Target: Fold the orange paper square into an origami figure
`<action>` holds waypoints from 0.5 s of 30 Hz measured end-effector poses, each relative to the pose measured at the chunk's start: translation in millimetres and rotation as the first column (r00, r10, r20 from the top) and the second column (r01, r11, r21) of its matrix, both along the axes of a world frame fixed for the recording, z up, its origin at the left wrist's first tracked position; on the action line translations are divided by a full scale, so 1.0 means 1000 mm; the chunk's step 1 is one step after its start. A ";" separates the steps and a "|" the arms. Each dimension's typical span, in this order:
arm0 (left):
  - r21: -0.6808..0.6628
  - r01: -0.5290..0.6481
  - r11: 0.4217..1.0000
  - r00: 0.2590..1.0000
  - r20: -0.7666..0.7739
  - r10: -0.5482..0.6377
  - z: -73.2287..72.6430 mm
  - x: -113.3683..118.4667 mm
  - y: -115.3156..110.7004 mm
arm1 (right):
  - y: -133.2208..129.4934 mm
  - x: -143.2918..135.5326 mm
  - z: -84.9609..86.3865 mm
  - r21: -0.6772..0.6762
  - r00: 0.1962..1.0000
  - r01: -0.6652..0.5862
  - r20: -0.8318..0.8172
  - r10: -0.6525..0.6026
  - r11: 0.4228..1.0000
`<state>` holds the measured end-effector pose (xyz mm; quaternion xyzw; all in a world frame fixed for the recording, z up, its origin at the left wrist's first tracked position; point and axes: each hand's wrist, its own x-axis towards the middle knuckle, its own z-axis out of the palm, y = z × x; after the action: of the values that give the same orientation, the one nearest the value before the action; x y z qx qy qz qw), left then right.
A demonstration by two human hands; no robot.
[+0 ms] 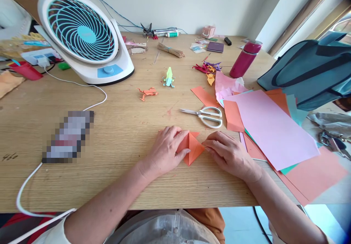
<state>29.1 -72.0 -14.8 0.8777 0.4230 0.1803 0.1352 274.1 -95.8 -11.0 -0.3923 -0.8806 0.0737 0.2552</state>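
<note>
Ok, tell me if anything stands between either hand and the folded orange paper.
Nothing visible does: the left hand lies on the folded orange paper and the right hand pinches its right corner. The scissors lie beyond, not between.

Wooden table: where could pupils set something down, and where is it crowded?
Bare room lies between the phone and left hand, and between the folded paper and the table's front edge. The right side is crowded with paper sheets, a bottle and a bag.

It's a craft workspace (scissors (pixel 199 113), coloured paper (pixel 274 127)).
</note>
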 end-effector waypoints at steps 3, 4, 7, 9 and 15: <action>0.006 -0.030 1.000 0.999 0.031 0.030 -0.005 -0.002 0.004 | 0.001 -0.004 -0.001 -0.014 1.000 0.001 -0.012 -0.001 1.000; 0.011 -0.037 0.999 0.999 0.032 0.037 -0.007 -0.002 0.005 | 0.001 -0.006 -0.002 -0.024 1.000 -0.005 -0.005 0.005 1.000; 0.022 -0.054 0.998 0.998 0.027 0.053 -0.010 -0.001 0.007 | 0.003 -0.009 -0.004 -0.041 0.999 -0.041 0.026 0.042 0.998; 0.013 -0.047 0.999 0.998 0.031 0.046 -0.009 -0.001 0.008 | 0.003 -0.011 -0.006 -0.057 0.996 -0.081 0.040 0.083 0.995; -0.025 0.065 0.998 0.998 0.027 -0.065 -0.005 -0.003 0.010 | 0.000 -0.012 -0.002 -0.127 0.985 -0.171 -0.032 0.168 0.977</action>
<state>25.7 -62.0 -19.9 0.8867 0.3947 0.1817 0.1580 262.6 -95.7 -13.4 -0.3308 -0.9015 0.1563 0.2313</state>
